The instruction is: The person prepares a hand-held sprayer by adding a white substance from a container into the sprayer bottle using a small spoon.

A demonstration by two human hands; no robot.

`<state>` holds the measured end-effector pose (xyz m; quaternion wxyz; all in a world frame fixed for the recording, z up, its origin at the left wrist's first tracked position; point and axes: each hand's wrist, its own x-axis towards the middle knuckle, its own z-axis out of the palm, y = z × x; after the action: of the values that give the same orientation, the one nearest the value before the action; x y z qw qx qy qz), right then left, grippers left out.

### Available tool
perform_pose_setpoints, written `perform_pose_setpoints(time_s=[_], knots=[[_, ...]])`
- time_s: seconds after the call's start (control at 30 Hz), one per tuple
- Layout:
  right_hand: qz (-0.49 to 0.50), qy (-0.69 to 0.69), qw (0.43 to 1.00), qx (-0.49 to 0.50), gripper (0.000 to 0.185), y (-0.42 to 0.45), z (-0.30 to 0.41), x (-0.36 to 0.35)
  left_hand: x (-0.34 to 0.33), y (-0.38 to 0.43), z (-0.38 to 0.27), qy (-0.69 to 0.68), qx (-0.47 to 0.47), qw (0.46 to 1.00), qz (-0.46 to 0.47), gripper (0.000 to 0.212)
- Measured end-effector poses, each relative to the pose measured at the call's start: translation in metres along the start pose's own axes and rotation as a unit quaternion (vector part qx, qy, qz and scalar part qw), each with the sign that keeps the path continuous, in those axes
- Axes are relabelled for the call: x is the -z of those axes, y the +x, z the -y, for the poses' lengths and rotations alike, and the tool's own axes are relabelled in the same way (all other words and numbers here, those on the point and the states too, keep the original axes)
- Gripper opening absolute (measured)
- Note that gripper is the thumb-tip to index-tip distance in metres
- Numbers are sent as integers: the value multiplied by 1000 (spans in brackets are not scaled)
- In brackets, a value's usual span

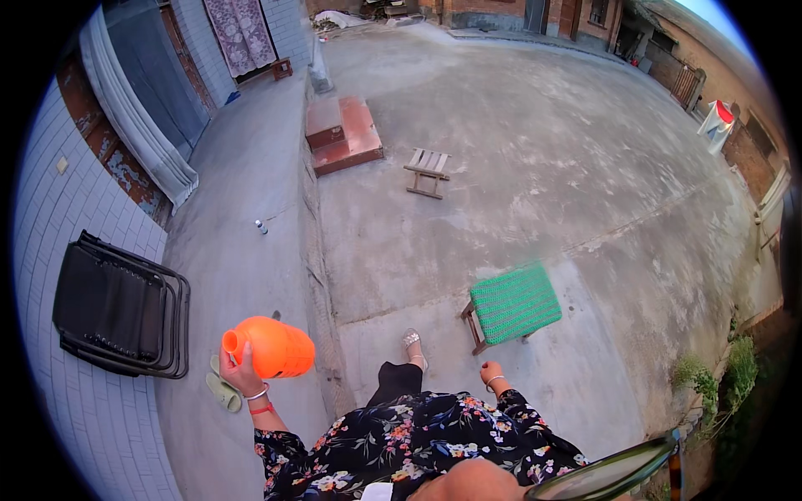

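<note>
My left hand (241, 371) grips a bright orange plastic bottle (282, 347) by its neck. The bottle lies nearly sideways in the air, its uncapped mouth towards the left. Dark markings show on its lower side. Lower right of centre, my right hand (492, 373) hangs with curled fingers, and nothing shows in them. Just beyond it stands a wooden stool (474, 325) with a green and grey striped knitted cover (517, 304). Hand and stool look apart.
A folded black lounge chair (119, 307) leans on the tiled wall at left, near green slippers (223, 391). A small bottle (261, 227) stands on the raised walkway (232, 269). Red steps (351, 141) lead down to the yard, near a small folding stool (429, 170). Plants (714, 379) edge the right.
</note>
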<state>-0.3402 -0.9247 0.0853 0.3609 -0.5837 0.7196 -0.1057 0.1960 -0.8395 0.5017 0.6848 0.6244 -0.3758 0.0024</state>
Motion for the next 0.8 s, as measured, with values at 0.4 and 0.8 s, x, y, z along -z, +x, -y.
perform_pose_setpoints(time_s=[0.4, 0.8], knots=[[-72, 160, 982, -74, 25, 323, 139, 91, -400, 271, 122, -96, -51, 989, 100, 34], [136, -281, 940, -134, 27, 572, 286, 98, -654, 533, 267, -81, -59, 987, 129, 36]])
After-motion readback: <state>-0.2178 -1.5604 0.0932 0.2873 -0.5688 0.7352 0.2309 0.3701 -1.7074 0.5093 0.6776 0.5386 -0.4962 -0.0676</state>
